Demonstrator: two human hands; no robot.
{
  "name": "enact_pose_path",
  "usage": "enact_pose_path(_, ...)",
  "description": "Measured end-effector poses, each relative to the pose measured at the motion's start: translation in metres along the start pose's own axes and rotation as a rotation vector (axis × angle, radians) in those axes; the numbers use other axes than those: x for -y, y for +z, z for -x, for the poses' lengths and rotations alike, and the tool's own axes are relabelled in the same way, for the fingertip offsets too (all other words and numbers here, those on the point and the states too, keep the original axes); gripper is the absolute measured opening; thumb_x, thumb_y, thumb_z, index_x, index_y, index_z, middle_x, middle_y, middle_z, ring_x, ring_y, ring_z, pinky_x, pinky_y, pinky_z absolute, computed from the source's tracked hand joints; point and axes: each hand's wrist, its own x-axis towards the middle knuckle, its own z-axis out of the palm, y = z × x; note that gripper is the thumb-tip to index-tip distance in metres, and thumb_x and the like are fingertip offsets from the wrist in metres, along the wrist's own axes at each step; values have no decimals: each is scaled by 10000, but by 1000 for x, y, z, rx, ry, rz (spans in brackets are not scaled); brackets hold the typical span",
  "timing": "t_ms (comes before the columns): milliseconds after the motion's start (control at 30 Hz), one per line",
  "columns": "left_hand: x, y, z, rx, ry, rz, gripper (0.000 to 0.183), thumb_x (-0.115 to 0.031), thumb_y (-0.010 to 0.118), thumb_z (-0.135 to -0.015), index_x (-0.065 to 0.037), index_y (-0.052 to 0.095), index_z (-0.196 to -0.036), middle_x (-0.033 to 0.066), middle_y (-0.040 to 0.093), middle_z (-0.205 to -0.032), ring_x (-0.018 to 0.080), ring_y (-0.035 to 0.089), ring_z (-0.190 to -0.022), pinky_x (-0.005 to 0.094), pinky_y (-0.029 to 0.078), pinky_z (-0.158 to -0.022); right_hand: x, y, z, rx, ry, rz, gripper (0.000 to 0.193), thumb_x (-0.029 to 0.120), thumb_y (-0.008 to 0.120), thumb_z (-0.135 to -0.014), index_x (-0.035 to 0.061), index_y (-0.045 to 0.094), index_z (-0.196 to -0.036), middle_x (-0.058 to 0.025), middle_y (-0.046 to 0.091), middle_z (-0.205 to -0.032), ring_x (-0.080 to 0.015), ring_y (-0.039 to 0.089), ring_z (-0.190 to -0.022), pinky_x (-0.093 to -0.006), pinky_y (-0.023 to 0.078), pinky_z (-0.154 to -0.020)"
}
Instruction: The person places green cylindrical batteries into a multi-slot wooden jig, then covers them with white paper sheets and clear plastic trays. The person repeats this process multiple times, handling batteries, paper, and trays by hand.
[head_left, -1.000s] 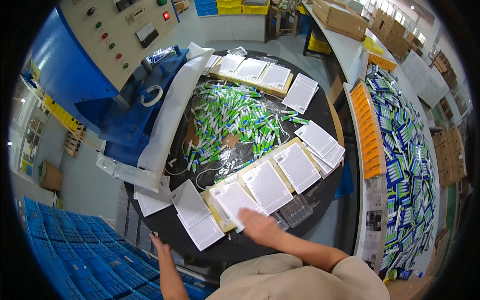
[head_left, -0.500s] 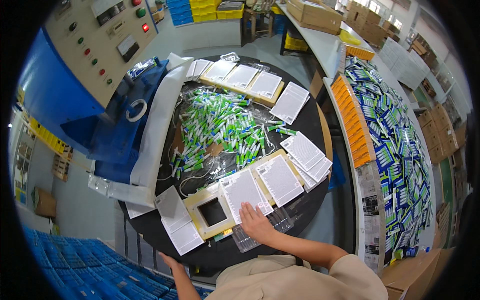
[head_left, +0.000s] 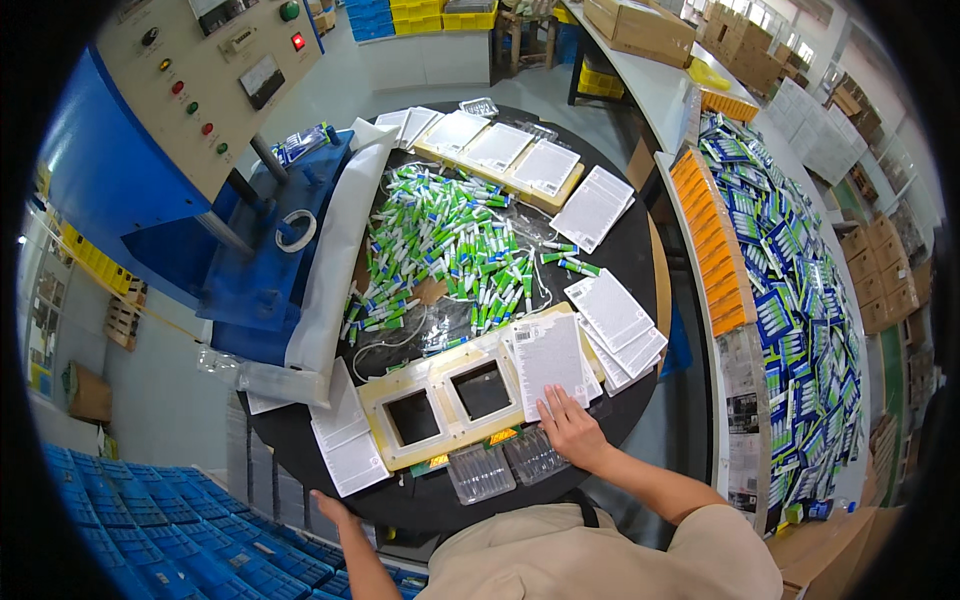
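Observation:
My right hand [head_left: 572, 430] lies flat, fingers stretched out, on the lower edge of a white printed backing card [head_left: 550, 360]. This card covers the right end of a cream frame tray [head_left: 450, 430], and other cards show beneath it. Two square windows in the tray are uncovered. Below the tray's near edge, clear plastic blisters [head_left: 482, 473] stick out beside my right hand. At the table's near left edge my left hand [head_left: 335, 510] appears stretched out, with nothing visible in it. White cards [head_left: 348, 435] lie close to it on the round black table [head_left: 610, 430].
Green-and-white tubes [head_left: 450, 240] are heaped mid-table. A second tray with cards [head_left: 500, 150] lies beyond. A blue press [head_left: 270, 250] stands left, blue crates [head_left: 130, 510] lower left. Packed blister cards [head_left: 800, 320] fill the right bench behind orange boxes [head_left: 710, 240].
My right hand has slid right with the cards, uncovering a second tray window and more of the blisters. Metal rods on the press show more plainly. My left hand has hardly moved.

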Motion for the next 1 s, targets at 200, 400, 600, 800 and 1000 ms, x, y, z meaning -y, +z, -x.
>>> enact_pose_path(200,-59,64,145,238,1114,-598,152,-119,661,-945,5,605,-1012,148,592,-950,297,589,-873,415,494,-805,3,14,7,88,95,38,502,160,596,-889,-21,590,-1357,-261,539,-1456,-404,535,-1353,-487,515,-1034)
enact_pose_path(400,-57,120,254,1471,1504,-1414,417,-467,795,-781,-105,701,-965,74,660,-895,263,660,-915,392,519,-730,2,4,-14,89,135,1,412,147,585,-880,-46,634,-1240,-272,571,-1405,-415,558,-1310,-497,526,-983)
enact_pose_path(600,-36,122,246,1483,1421,-1480,369,-430,809,-759,-140,716,-967,63,660,-862,291,696,-812,417,533,-678,-36,-19,-12,-131,116,-38,393,140,572,-885,-84,637,-1202,-260,671,-1234,-367,664,-1159,-415,556,-942)
enact_pose_path(800,-38,125,243,1577,1255,-1449,216,-349,765,-819,-140,756,-874,79,684,-817,316,695,-750,433,541,-637,-221,-80,37,-697,1146,-1342,219,151,568,-1004,4,729,-993,-47,710,-856,-142,673,-787,-318,556,-722)
enact_pose_path(1000,-38,116,244,1589,1295,-1462,146,-241,649,-908,-137,749,-926,97,705,-891,339,695,-804,450,551,-686,-305,-142,79,-1203,1246,-1338,379,301,609,-1040,5,568,-1273,-138,599,-1306,-241,532,-1286,-489,427,-1141)
